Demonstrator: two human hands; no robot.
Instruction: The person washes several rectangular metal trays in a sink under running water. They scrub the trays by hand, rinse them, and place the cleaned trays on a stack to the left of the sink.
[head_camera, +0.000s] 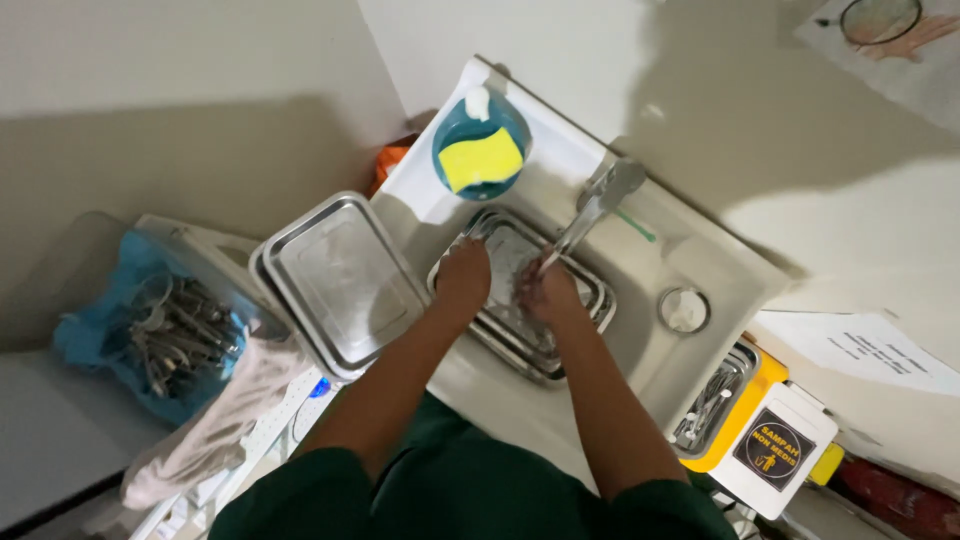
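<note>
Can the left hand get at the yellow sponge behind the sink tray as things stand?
Probably yes. The left hand rests on the steel tray in the sink, and the yellow sponge lies uncovered on the blue dish just beyond it; nothing stands between them.

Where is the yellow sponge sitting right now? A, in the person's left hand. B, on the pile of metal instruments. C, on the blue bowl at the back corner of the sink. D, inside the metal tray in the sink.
C: the yellow sponge rests on the blue bowl at the sink's back corner, apart from both hands.
</note>
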